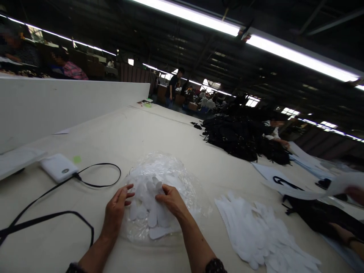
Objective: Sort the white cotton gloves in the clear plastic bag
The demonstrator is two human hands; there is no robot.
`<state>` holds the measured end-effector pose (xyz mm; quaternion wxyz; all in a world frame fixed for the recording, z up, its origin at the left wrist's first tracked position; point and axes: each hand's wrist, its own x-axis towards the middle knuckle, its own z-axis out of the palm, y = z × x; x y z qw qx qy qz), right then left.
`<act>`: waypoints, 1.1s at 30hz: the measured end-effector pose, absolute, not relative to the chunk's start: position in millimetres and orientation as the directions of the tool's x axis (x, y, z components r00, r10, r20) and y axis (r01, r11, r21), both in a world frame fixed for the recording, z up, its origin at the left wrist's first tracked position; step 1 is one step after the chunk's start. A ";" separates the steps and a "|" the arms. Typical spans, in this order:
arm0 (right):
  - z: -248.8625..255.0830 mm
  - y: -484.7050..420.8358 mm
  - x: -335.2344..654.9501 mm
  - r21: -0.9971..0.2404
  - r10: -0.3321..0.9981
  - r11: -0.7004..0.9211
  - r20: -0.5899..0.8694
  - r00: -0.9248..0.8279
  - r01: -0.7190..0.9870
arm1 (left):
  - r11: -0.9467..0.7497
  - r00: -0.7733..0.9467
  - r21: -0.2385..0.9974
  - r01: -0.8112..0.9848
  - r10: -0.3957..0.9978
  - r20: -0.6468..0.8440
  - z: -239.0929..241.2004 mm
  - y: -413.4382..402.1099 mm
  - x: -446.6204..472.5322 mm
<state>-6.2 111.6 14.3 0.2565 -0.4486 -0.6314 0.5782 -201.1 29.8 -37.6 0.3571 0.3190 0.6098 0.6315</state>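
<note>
My right grip (172, 200) pinches rounded white pieces (153, 212) — left grip (117, 203) half-open — slack plastic bag (192, 191) could snag, spilling them.

A dark, high ceiling with slanting metal beams (301, 17) spans the hall. Two long, white, tube-shaped lights (187, 15) run end to end overhead, and thinner bright light strips (96, 48) recede behind. Small, pale, paned windows (290, 111) glow in the far wall. Below spreads a broad, smooth, off-white surface (170, 131), edged at left by a low, upright white panel (71, 104). Beyond it stands a brown, vertically ribbed partition (132, 77).
</note>
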 end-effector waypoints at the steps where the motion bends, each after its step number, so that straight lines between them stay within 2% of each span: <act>1: 15.6 112.4 -2.5 -0.953 0.870 -0.052 -0.189 -0.455 0.297 | 0.007 -0.528 0.999 -0.040 0.849 -0.027 -37.4 29.3 -201.0; 3: 19.6 113.8 4.7 -0.954 0.879 -0.034 -0.170 -0.446 0.298 | 0.013 -0.501 1.000 0.001 0.865 -0.011 -35.0 27.6 -200.1; 8: 28.6 113.7 17.8 -0.990 0.883 -0.078 -0.125 -0.452 0.121 | -0.047 -0.478 0.998 0.037 0.877 0.060 -17.0 21.3 -195.0; 11: 27.0 113.0 21.1 -0.989 0.885 -0.091 -0.134 -0.447 0.118 | -0.064 -0.428 0.998 0.025 0.901 0.069 -6.3 18.4 -189.7; 19: 36.5 114.0 27.3 -0.962 0.863 0.029 -0.113 -0.492 0.272 | 0.027 -0.343 0.997 -0.074 0.938 -0.051 -16.2 26.0 -186.6; 23: 44.8 109.7 25.2 -0.976 0.829 0.044 -0.085 -0.554 0.215 | 0.074 -0.278 0.982 -0.174 0.953 -0.121 -21.4 39.5 -183.4; 27: 36.5 105.0 17.2 -0.987 0.779 -0.025 -0.118 -0.616 0.158 | 0.088 -0.229 0.986 -0.141 0.966 -0.119 -20.6 53.1 -170.1; 33: 17.7 105.7 12.2 -0.987 0.829 -0.027 -0.110 -0.548 0.157 | 0.131 -0.256 0.986 -0.098 0.955 -0.152 -22.1 54.5 -159.4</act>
